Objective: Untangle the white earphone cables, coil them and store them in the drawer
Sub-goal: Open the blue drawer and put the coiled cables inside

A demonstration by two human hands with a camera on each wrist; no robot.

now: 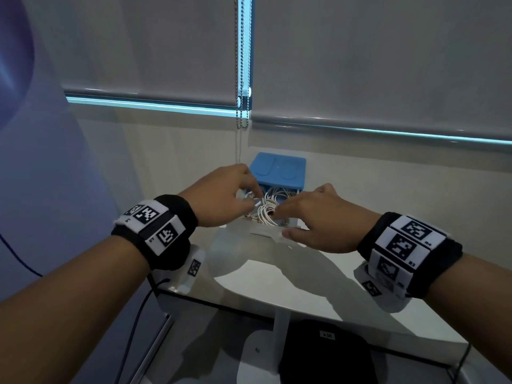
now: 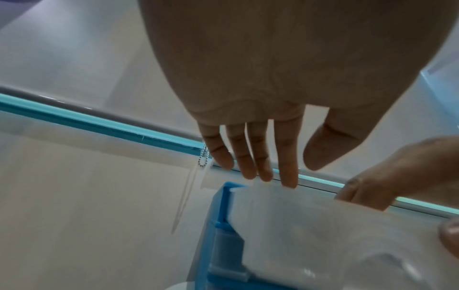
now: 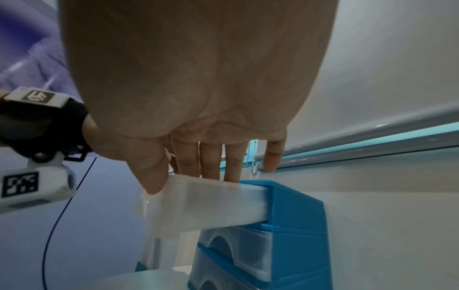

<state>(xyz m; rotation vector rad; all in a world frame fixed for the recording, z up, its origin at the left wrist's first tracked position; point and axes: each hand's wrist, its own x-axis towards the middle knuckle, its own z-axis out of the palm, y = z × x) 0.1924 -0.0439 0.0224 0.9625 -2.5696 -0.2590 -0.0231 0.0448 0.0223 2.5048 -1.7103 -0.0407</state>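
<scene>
A small blue drawer cabinet (image 1: 277, 173) stands at the back of the white table, its translucent top drawer (image 1: 266, 232) pulled out. White earphone cables (image 1: 267, 210) lie bunched inside it. My left hand (image 1: 250, 196) reaches over the drawer's left side, and in the left wrist view its fingers (image 2: 261, 172) are straight and hold nothing. My right hand (image 1: 279, 213) reaches in from the right with straight fingers (image 3: 211, 166) behind the drawer wall (image 3: 211, 204) and its thumb on the front corner. The frosted wall (image 2: 310, 225) hides the cables in both wrist views.
Two lower drawers (image 3: 236, 243) of the cabinet (image 3: 295, 206) are shut. A bead chain (image 1: 242, 79) from the roller blinds hangs behind it. The table's front edge (image 1: 249, 311) is near me, with a black seat (image 1: 324, 353) below and a dark cord (image 1: 133, 328) at left.
</scene>
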